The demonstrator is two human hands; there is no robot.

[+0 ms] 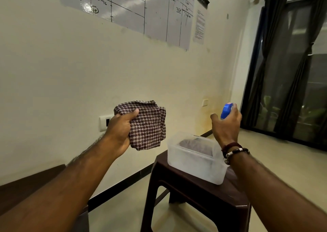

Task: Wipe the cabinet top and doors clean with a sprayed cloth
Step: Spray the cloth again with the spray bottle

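My left hand (119, 129) grips a folded brown-and-white checked cloth (147, 125), held up in front of the wall at chest height. My right hand (227, 125) is closed around a spray bottle whose blue head (226, 110) shows above my fingers; the bottle's body is hidden behind the hand. The nozzle faces left toward the cloth, with a gap between them. A dark wooden cabinet top (30, 185) shows at the lower left, partly behind my left forearm.
A dark brown plastic stool (194, 194) stands below my hands, carrying a clear plastic tub (192, 164) with another cloth inside. Whiteboard sheets and sockets are on the cream wall. Dark curtains and a glass door fill the right side.
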